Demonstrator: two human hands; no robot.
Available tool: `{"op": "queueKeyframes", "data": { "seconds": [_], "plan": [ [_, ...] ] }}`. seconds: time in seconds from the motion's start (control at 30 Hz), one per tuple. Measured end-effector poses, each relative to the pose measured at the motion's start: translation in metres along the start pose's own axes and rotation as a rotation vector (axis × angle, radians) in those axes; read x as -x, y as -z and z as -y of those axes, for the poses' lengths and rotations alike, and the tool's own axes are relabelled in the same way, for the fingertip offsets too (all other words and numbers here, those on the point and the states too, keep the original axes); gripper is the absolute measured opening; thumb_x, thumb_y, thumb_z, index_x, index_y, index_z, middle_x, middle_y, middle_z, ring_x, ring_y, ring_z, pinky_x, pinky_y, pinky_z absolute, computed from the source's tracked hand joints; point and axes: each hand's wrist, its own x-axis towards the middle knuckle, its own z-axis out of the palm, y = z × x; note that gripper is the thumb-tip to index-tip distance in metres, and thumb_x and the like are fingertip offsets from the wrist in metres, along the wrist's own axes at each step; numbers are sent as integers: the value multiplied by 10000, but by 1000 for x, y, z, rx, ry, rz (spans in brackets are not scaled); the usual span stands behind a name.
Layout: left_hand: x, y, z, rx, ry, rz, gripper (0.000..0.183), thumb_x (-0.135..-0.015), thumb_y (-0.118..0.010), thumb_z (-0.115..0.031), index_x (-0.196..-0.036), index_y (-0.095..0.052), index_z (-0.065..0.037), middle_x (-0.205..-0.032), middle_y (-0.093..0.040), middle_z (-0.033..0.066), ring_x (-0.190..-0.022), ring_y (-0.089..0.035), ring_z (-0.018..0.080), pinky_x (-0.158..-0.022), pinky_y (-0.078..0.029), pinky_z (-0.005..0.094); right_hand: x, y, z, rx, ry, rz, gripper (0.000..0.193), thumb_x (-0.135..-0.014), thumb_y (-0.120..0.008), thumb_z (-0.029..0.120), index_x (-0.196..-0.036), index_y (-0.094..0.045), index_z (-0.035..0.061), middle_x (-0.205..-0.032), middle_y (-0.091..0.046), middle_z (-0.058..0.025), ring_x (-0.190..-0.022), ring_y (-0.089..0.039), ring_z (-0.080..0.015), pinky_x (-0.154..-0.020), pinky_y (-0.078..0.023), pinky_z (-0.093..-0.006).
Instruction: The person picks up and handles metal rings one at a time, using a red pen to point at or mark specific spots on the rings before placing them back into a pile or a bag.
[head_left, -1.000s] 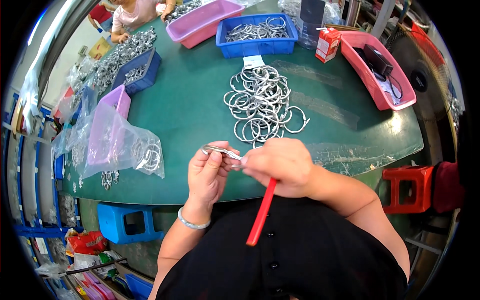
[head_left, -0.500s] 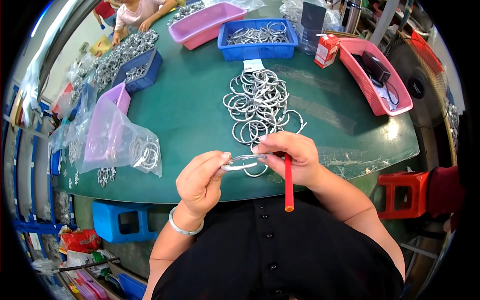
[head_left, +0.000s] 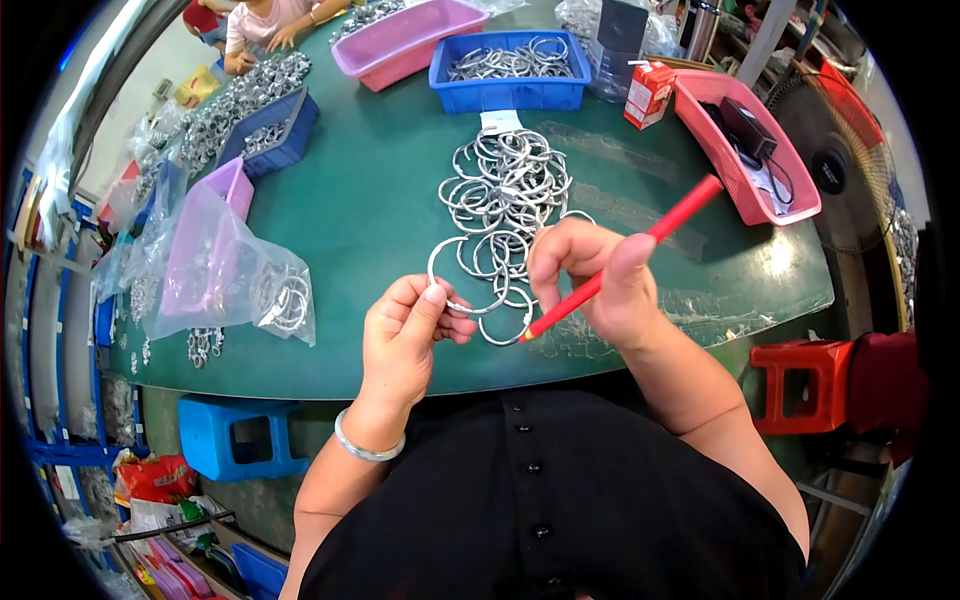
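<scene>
My left hand [head_left: 398,330] pinches a thin silver bangle [head_left: 432,262] between thumb and fingers, the ring turned flat toward me above the table's near edge. In my right hand [head_left: 612,285] is a red pencil [head_left: 685,208], slanted with its lower end down toward the left, beside the bangle. My right fingers are curled, and part of their grip is hidden. Just beyond my hands lies a heap of silver bangles [head_left: 505,180], some loose ones reaching under the held ring. A white paper [head_left: 500,121] lies at the heap's far end.
On the green table [head_left: 365,220] stand a blue bin of bangles [head_left: 510,97], a pink bin [head_left: 405,50], a pink basket [head_left: 735,165] and a red drink carton [head_left: 650,95]. Plastic bags [head_left: 225,275] lie left. Stools flank me: blue [head_left: 215,440], red [head_left: 800,385]. Another person sits far left.
The bangle, earlier edge-on between both hands, is now turned flat in my left hand alone. My right hand has let go of it, moved up, and swung the red pencil round to a slant.
</scene>
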Motion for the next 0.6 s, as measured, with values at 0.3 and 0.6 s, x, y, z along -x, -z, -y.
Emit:
{"op": "queueKeyframes", "data": {
  "seconds": [0.3, 0.6],
  "plan": [
    [2, 2, 2, 12, 33, 10, 156, -889, -468, -156, -859, -521, -13, -744, -592, 91, -593, -587, 143, -541, -478, 245, 2, -6, 4, 2, -208, -38, 723, -836, -200, 612, -724, -535, -18, -635, -498, -53, -532, -475, -108, -487, -370, -231],
    [1, 2, 1, 30, 67, 11, 150, -892, -457, -148, -845, -520, -21, -726, -588, 76, -579, -581, 136, -529, -476, 238, -2, -9, -3, 142, -123, -56, 167, -697, -702, 107, -684, -552, 36, -653, -513, 16, -609, -464, -48, -540, -368, -199]
  ]
}}
